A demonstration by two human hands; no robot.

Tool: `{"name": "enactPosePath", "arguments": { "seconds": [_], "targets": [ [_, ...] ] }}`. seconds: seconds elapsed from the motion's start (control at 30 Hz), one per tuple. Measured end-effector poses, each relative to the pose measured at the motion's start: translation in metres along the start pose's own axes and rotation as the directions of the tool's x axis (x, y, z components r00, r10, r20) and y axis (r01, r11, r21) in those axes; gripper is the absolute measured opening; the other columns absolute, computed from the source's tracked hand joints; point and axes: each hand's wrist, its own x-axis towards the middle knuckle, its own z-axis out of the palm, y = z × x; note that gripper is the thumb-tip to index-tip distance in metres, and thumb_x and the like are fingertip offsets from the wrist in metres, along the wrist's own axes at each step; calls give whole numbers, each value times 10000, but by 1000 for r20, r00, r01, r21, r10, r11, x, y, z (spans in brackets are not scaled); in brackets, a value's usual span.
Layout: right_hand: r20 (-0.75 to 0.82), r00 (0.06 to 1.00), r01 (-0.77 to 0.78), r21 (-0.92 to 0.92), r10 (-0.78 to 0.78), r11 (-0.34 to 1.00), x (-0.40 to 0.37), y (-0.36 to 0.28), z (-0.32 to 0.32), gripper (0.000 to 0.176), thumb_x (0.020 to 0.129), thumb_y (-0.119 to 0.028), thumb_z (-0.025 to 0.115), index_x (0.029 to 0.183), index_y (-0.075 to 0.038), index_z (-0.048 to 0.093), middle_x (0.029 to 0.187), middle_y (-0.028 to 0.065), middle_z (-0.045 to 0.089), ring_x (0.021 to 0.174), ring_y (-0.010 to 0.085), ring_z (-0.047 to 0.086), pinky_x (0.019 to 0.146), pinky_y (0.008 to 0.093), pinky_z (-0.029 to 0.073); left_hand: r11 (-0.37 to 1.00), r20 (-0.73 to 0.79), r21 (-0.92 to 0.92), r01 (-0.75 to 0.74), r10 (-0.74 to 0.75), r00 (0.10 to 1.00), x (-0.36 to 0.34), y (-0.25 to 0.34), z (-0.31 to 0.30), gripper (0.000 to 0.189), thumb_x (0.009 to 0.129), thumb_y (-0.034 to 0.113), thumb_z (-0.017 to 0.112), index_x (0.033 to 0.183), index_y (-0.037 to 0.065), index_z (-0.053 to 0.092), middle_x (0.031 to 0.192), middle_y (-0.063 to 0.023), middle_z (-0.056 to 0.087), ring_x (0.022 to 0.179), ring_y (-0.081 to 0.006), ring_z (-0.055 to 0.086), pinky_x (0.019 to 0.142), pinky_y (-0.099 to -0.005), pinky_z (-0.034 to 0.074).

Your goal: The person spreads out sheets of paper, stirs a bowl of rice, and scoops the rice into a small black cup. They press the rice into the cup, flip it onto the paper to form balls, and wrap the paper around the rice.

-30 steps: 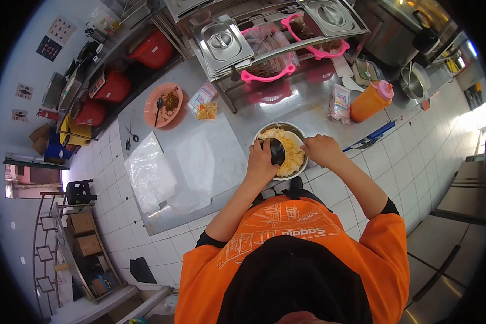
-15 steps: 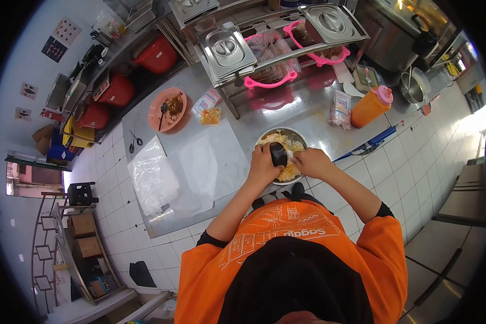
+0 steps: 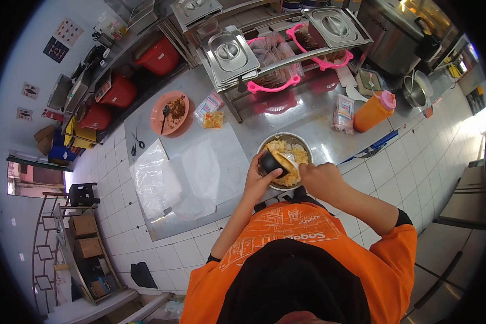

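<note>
Where the left hand (image 3: 257, 175) grips, the black bowl (image 3: 271, 163) is partly hidden.

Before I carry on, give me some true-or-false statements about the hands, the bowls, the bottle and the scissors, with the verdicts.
1. The left hand holds the black cup at the metal bowl. True.
2. The scissors lie inside the pink dish. False: they lie on the counter, outside it.
3. The squeeze bottle has a pink cap. True.
4. The dark spoon rests on the white sheets. False: it rests in the pink dish.
5. The right hand is at the squeeze bottle. False: it is at the metal bowl.
</note>
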Motion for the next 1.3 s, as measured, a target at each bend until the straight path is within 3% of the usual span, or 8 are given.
{"name": "enactPosePath", "arguments": {
  "seconds": [0.23, 0.3, 0.43, 0.73, 0.87, 1.03, 1.1, 1.3],
  "targets": [
    [16, 939, -343, 136, 344, 929, -9, 62, 14, 225, 802, -259, 576, 815, -37, 610, 675, 119, 642, 594, 299, 645, 557, 415, 499, 780, 228, -581, 234, -120, 966, -4, -9, -10, 712, 793, 59, 682, 1395, 74, 300, 1315, -141, 424, 1216, -289, 470, 925, -424, 491],
    [-7, 847, -435, 565, 531, 701, -10, 68, 49, 320, 885, -341, 525, 925, -42, 629, 727, 165, 648, 668, 369, 636, 627, 442, 492, 669, 316, -683, 293, -91, 944, 3, -9, -9, 707, 809, 51, 660, 1405, 92, 282, 1325, -144, 415, 1230, -308, 459, 927, -459, 492],
    [138, 925, -312, 808, 353, 501, -10, 30, 80, 436, 974, -405, 370, 1033, -21, 567, 793, 219, 639, 752, 444, 601, 704, 479, 476, 636, 367, -698, 329, -76, 927, 8, -18, -11, 658, 858, 118, 616, 1413, 115, 263, 1355, -137, 401, 1259, -344, 425, 948, -525, 458],
    [348, 867, -484, 415, 357, 770, -14, 8, 47, 385, 989, -393, 313, 1043, -67, 510, 726, 248, 616, 741, 433, 609, 682, 506, 472, 659, 315, -658, 364, -199, 928, 11, -14, 0, 531, 918, 133, 536, 1390, 113, 292, 1376, -127, 388, 1269, -318, 398, 979, -507, 410],
    [270, 892, -448, 416, 363, 791, -24, 25, 46, 406, 988, -405, 316, 1012, -57, 524, 715, 221, 621, 731, 418, 614, 673, 487, 476, 580, 353, -721, 380, -164, 921, 5, -20, -7, 514, 928, 244, 527, 1379, 105, 324, 1379, -130, 394, 1273, -318, 391, 976, -500, 408],
    [173, 950, -284, 828, 261, 483, -30, 22, 55, 388, 984, -379, 375, 905, -34, 536, 680, 189, 593, 684, 416, 593, 635, 461, 461, 578, 302, -739, 345, -174, 937, 8, -15, -13, 517, 928, 347, 501, 1356, 89, 369, 1372, -121, 417, 1265, -304, 392, 963, -478, 408],
    [194, 946, -305, 800, 258, 517, -24, 14, 55, 360, 983, -366, 385, 926, -40, 525, 682, 200, 590, 685, 420, 590, 634, 471, 455, 285, 436, -840, 462, -153, 887, 8, -7, -13, 463, 924, 242, 526, 1353, 191, 362, 1378, -82, 406, 1294, -294, 369, 982, -531, 376],
    [206, 925, -374, 628, 318, 683, -16, 3, 61, 320, 984, -354, 381, 1022, -52, 477, 694, 253, 593, 703, 445, 593, 634, 518, 450, 467, 494, -760, 452, -35, 869, 7, -1, -14, 473, 915, 245, 552, 1345, 243, 355, 1409, -73, 335, 1310, -302, 331, 1021, -580, 331]
  ]
}}
